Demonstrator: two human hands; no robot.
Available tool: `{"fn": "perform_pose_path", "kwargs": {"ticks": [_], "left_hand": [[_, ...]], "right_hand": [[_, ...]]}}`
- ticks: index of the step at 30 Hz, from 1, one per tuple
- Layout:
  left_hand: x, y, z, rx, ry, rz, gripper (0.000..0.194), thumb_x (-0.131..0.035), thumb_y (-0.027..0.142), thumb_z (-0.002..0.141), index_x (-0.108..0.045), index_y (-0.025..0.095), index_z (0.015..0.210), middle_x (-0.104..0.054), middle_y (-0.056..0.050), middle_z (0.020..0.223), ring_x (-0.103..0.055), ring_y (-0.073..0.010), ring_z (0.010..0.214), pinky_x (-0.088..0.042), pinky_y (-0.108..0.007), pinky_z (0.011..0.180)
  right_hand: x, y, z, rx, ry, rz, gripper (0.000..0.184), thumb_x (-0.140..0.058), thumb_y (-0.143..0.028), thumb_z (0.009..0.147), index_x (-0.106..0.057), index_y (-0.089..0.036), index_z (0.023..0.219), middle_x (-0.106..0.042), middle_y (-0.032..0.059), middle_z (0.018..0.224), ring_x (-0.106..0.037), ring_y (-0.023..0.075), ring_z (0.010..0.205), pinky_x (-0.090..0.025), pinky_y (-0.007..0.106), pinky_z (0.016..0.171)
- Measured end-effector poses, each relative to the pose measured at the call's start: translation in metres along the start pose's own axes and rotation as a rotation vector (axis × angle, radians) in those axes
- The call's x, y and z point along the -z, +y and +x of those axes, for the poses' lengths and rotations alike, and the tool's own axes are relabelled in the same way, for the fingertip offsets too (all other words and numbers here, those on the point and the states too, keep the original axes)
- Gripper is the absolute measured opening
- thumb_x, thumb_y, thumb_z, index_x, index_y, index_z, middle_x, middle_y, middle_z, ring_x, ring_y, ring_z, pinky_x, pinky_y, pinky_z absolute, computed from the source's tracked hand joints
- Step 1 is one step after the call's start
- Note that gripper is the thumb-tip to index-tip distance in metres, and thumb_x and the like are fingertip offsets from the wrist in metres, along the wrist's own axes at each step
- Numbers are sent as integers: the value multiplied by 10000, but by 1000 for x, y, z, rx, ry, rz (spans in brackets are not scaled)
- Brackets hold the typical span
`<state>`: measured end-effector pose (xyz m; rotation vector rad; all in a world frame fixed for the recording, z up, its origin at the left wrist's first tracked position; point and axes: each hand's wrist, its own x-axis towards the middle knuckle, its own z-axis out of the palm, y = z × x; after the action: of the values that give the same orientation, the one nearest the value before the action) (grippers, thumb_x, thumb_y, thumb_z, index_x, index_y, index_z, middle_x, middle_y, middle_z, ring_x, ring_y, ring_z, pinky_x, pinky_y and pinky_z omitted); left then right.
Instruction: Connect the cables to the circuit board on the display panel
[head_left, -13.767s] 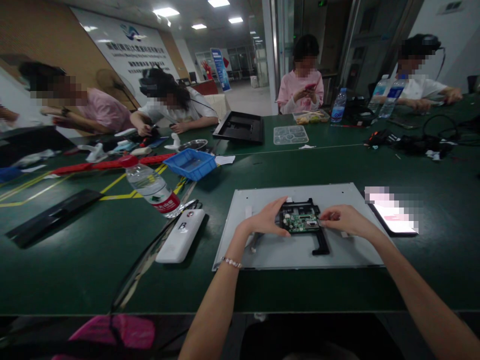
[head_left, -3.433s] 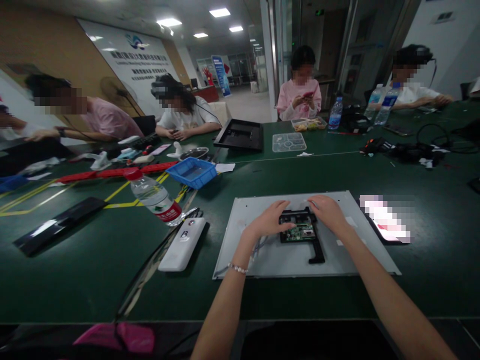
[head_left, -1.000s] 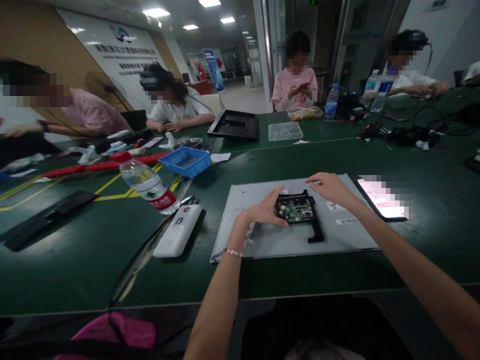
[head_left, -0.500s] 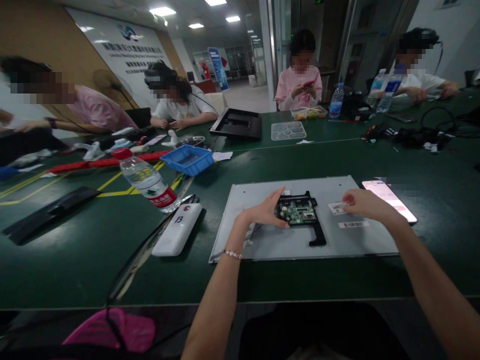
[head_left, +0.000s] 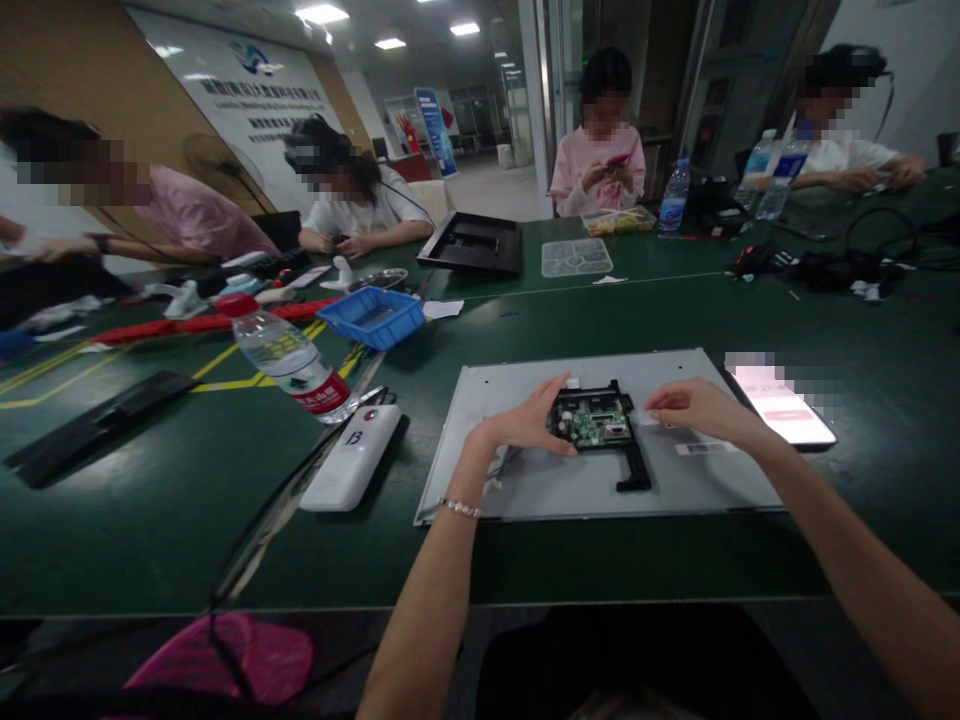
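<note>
A black plastic bracket [head_left: 636, 468] with a green circuit board [head_left: 596, 428] in it lies on a flat grey metal panel [head_left: 480, 400]. My left hand [head_left: 525, 420] spans the bracket's left side, thumb at the lower edge and fingers at the upper edge, gripping it. Just right of the bracket, my right hand [head_left: 697, 407] is closed with its fingertips pinched together. What it pinches, if anything, is too small to make out. Below that hand a barcode label [head_left: 701, 449] is partly visible on the panel.
A lit phone [head_left: 784, 405] lies right of the panel. To the left are a white power bank [head_left: 352, 460], a water bottle [head_left: 292, 360], a blue basket [head_left: 375, 318] and a black bar-shaped part [head_left: 97, 430]. Several people sit around the green table [head_left: 600, 565].
My right hand has moved left from the white label to beside the bracket. My left hand stays at the bracket's left side.
</note>
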<state>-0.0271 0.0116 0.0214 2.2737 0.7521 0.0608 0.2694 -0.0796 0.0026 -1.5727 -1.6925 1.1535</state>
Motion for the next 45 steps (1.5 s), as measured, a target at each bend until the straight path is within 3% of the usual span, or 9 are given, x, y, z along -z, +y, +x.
{"fn": "perform_pose_path", "kwargs": {"ticks": [4,11,16,25,37,45], "left_hand": [[0,2,-1,-14,7,-7,1235,-738,528,571,28,165,1470,-10,-141,1535,-41,-343,1404,-87,-488,1151],[0,-1,-1,-24,17,-12,1222,-738,534,570,11,188,1471,-24,-135,1536,-49,-343,1404,-91,-483,1150],[-1,-2,0,-27,14,12,1209,-729,526,579,9,176,1471,-26,-135,1536,-49,-332,1405,-93,-480,1150],[-1,0,0,-31,25,-16,1200,-734,492,571,-6,184,1474,-56,-141,1533,-63,-354,1400,-94,-505,1144],[0,2,0,-3,10,10,1221,-734,530,576,-11,123,1471,-36,-153,1532,-64,-328,1404,-99,-437,1159],[0,1,0,2,8,8,1210,-734,532,577,-8,166,1472,-23,-137,1536,-56,-336,1404,-97,-474,1153]], "right_hand": [[-14,-5,1,-28,-55,63,143,-608,-229,752,-689,-184,862,-707,54,866,-654,161,776,-519,304,735],[-2,-7,-2,-57,-21,114,152,-634,-263,739,-692,-191,861,-695,43,858,-648,157,791,-523,300,723],[-13,-5,2,-72,-56,134,166,-632,-256,734,-677,-188,878,-700,41,840,-651,152,748,-523,298,706],[-25,-4,7,88,48,-183,168,-643,-311,708,-711,-223,833,-705,29,778,-639,180,745,-492,313,694],[-22,2,9,98,36,-162,144,-627,-265,716,-708,-226,829,-707,27,812,-648,185,779,-503,310,723],[-24,-1,6,117,60,-185,146,-619,-284,731,-705,-222,832,-703,25,796,-645,182,760,-496,302,710]]}}
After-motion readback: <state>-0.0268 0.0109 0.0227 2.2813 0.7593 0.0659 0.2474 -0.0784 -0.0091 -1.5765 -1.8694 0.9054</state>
